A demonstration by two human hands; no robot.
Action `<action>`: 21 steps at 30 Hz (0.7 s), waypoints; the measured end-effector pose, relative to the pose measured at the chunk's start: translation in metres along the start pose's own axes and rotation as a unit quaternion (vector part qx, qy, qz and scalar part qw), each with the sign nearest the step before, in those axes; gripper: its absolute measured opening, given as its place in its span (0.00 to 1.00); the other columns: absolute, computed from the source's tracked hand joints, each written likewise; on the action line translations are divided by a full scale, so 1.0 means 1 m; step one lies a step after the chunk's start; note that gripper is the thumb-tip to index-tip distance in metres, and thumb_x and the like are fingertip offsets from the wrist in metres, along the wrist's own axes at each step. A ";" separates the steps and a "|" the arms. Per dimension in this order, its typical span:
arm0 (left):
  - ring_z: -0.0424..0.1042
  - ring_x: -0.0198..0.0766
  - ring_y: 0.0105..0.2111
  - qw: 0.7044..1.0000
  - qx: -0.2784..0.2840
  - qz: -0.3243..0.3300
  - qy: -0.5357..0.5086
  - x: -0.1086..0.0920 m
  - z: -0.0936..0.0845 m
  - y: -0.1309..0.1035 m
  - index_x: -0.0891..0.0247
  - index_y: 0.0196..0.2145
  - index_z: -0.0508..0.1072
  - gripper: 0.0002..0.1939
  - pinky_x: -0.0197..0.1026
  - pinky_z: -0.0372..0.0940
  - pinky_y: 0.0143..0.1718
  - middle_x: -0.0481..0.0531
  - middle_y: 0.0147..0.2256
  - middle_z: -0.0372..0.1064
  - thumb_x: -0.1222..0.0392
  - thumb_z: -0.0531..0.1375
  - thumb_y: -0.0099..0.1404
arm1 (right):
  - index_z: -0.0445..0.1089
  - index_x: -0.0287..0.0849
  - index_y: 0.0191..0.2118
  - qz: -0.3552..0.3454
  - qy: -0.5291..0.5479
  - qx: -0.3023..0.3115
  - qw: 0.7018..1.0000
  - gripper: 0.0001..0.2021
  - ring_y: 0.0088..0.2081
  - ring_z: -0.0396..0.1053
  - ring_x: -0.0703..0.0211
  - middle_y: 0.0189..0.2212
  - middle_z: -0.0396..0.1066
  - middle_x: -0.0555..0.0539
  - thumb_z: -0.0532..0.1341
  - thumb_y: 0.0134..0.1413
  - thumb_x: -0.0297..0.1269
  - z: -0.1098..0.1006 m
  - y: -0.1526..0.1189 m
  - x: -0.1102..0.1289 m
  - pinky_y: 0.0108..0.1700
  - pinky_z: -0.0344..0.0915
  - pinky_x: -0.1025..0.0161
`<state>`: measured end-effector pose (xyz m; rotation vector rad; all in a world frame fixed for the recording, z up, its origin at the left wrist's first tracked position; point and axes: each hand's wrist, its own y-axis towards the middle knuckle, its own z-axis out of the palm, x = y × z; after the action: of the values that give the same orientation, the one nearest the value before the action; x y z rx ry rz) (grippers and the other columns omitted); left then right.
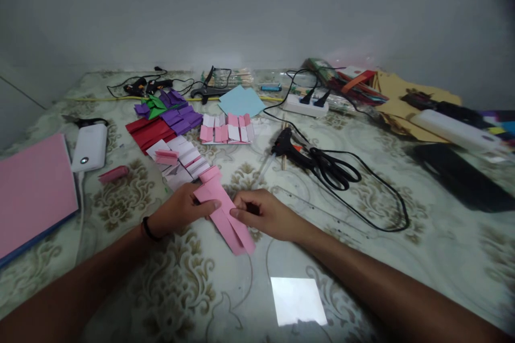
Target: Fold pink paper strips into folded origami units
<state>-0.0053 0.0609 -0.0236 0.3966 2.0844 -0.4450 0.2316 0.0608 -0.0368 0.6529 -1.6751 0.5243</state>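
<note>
A folded pink paper strip (219,201) is held up between my two hands, slanting down toward me. My left hand (192,206) pinches its upper part, thumb on top. On the strip's right edge, my right hand (261,213) closes with thumb and fingers. Just beyond lie folded white and pink paper pieces (183,155), and more pink and white folded pieces (227,129) sit farther back. Red folded paper (151,133) and purple folded paper (182,119) lie to their left. A small rolled pink paper (113,173) rests left of my left hand.
A black glue gun (292,149) with a looped cord lies right of centre, near a clear ruler (322,209). Behind stands a white power strip (308,106). Pink sheets (36,193) and a white power bank (90,147) are at left; a black case (462,176) is at right.
</note>
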 end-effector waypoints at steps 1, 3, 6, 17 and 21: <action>0.64 0.32 0.22 1.000 0.003 -0.003 0.009 -0.001 0.000 0.000 0.67 0.22 0.69 0.20 0.33 0.55 0.23 0.46 0.20 0.67 0.50 0.60 0.66 | 0.63 0.39 0.28 0.003 0.006 -0.002 1.000 0.19 0.24 0.51 0.69 0.22 0.55 0.56 0.62 0.63 0.47 0.000 0.000 0.000 0.26 0.49 0.69; 0.66 0.33 0.21 1.000 0.006 -0.007 0.016 -0.003 0.000 -0.001 0.67 0.22 0.70 0.21 0.34 0.55 0.22 0.47 0.20 0.68 0.49 0.59 0.67 | 0.63 0.38 0.28 0.008 0.015 -0.004 1.000 0.19 0.24 0.51 0.69 0.21 0.55 0.56 0.63 0.62 0.48 0.000 0.000 0.000 0.25 0.49 0.69; 0.68 0.33 0.22 1.000 0.002 -0.005 0.003 -0.005 0.000 -0.001 0.67 0.22 0.70 0.22 0.34 0.59 0.25 0.48 0.19 0.70 0.49 0.58 0.68 | 0.64 0.38 0.28 0.008 0.017 0.000 1.000 0.20 0.24 0.51 0.69 0.21 0.55 0.56 0.63 0.63 0.49 -0.001 0.000 -0.001 0.26 0.49 0.69; 0.64 0.32 0.22 1.000 -0.014 -0.006 -0.021 -0.005 0.002 0.000 0.66 0.22 0.67 0.21 0.34 0.58 0.25 0.46 0.20 0.65 0.49 0.57 0.68 | 0.61 0.38 0.24 0.003 -0.016 -0.001 1.000 0.23 0.23 0.51 0.69 0.20 0.54 0.55 0.61 0.64 0.50 0.000 0.001 -0.001 0.25 0.47 0.69; 0.57 0.29 0.22 0.998 0.021 0.047 0.032 -0.009 0.003 -0.001 0.64 0.22 0.64 0.18 0.34 0.52 0.23 0.43 0.20 0.60 0.54 0.60 0.66 | 0.61 0.38 0.23 0.004 -0.007 -0.012 1.000 0.24 0.23 0.52 0.69 0.19 0.55 0.55 0.62 0.63 0.51 0.001 0.001 -0.002 0.25 0.47 0.69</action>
<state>0.0006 0.0576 -0.0171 0.5376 2.1118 -0.4262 0.2307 0.0612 -0.0387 0.6334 -1.6964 0.5048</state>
